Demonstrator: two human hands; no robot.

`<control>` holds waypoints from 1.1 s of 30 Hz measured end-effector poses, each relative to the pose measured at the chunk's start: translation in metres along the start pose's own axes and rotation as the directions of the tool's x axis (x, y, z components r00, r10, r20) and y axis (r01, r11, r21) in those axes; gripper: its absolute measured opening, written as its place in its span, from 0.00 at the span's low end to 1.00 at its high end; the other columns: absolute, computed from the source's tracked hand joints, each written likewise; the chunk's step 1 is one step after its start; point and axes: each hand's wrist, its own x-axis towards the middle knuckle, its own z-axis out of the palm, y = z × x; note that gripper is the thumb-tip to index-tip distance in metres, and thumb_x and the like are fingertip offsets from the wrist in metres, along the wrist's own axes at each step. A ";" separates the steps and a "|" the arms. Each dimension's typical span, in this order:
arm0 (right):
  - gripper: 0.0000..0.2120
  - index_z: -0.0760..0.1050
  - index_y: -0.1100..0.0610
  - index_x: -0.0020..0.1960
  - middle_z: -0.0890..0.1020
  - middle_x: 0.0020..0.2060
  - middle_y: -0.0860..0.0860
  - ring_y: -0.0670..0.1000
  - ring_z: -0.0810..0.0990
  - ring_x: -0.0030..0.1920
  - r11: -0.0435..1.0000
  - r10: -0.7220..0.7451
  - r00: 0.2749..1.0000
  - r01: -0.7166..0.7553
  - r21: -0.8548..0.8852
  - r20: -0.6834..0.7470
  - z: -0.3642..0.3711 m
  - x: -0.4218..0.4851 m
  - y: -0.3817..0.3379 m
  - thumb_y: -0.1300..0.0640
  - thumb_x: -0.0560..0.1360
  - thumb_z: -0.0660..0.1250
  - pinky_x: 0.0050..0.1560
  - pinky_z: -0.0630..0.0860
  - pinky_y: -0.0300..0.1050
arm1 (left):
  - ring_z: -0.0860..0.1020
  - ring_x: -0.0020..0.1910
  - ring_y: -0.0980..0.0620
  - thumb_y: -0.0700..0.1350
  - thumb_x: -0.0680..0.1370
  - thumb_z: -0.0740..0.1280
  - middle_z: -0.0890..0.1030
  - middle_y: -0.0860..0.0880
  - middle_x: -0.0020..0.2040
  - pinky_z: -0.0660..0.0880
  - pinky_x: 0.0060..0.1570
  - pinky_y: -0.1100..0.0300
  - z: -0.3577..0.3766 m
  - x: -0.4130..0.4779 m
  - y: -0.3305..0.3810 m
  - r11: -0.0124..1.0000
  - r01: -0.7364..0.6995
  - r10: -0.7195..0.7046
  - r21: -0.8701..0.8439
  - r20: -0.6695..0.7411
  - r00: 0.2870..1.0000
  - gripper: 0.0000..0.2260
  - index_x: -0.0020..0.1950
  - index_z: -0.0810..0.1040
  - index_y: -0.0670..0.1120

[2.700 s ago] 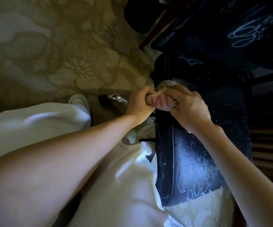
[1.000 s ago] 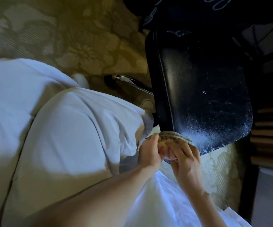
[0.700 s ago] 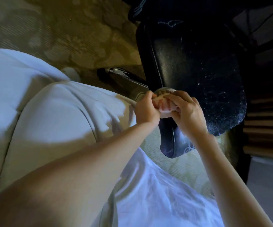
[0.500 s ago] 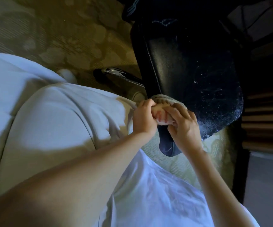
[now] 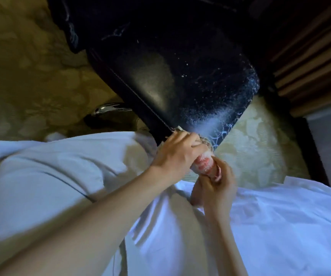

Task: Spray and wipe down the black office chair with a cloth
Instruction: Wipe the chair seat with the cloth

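Black upholstery on the chair seat [image 5: 160, 82] showed a dull wiped patch at centre, with white spray droplets [image 5: 216, 114] left unwiped toward the seat's five o'clock corner. Half a second before, the bunched cloth [image 5: 202, 163] was pressed on the seat's left edge. It had since travelled down that edge to the six o'clock corner, and the right hand [image 5: 217, 189] had dropped clear of the seat surface. This was judged to be the end of one wiping stroke, so the droplet band remained to be covered. The cloth's upper end lay at the seat corner, though contact could not be confirmed. The left hand [image 5: 177, 154] sat at ten o'clock of the cloth, fingers curled over its upper part. The right hand sat at five o'clock, fingers closed round its lower end. A chrome leg [image 5: 111, 108] lay on the carpet [image 5: 21, 66] at ten o'clock of the hands.
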 end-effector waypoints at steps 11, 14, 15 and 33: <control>0.23 0.69 0.44 0.47 0.81 0.42 0.57 0.55 0.79 0.39 0.611 0.684 0.724 -0.507 0.608 -0.083 0.062 -0.004 0.011 0.69 0.60 0.61 0.44 0.79 0.60 | 0.78 0.44 0.45 0.39 0.70 0.66 0.81 0.48 0.44 0.74 0.46 0.54 0.033 0.054 0.000 0.784 -0.595 0.494 0.177 0.403 0.771 0.07 0.43 0.82 0.48; 0.23 0.68 0.49 0.53 0.80 0.41 0.52 0.52 0.78 0.38 0.510 0.748 0.663 -0.577 0.638 0.001 0.067 -0.003 0.013 0.71 0.64 0.60 0.45 0.78 0.55 | 0.78 0.46 0.45 0.39 0.72 0.64 0.81 0.48 0.46 0.73 0.46 0.53 0.034 0.054 -0.005 0.780 -0.609 0.514 0.146 0.406 0.755 0.09 0.46 0.82 0.48; 0.23 0.68 0.50 0.53 0.80 0.40 0.51 0.51 0.78 0.37 0.484 0.758 0.652 -0.584 0.652 0.022 0.068 -0.003 0.013 0.72 0.65 0.60 0.45 0.78 0.54 | 0.78 0.47 0.45 0.40 0.73 0.63 0.81 0.48 0.47 0.73 0.47 0.53 0.033 0.054 -0.009 0.782 -0.610 0.523 0.126 0.399 0.753 0.10 0.47 0.82 0.49; 0.26 0.76 0.46 0.52 0.80 0.51 0.52 0.52 0.79 0.53 0.683 0.414 0.910 -0.286 0.672 -0.033 0.089 0.012 -0.073 0.67 0.59 0.61 0.57 0.76 0.55 | 0.76 0.53 0.38 0.34 0.64 0.59 0.78 0.41 0.57 0.74 0.56 0.47 -0.062 0.027 -0.081 0.991 -0.129 0.122 0.027 0.165 0.979 0.23 0.59 0.77 0.40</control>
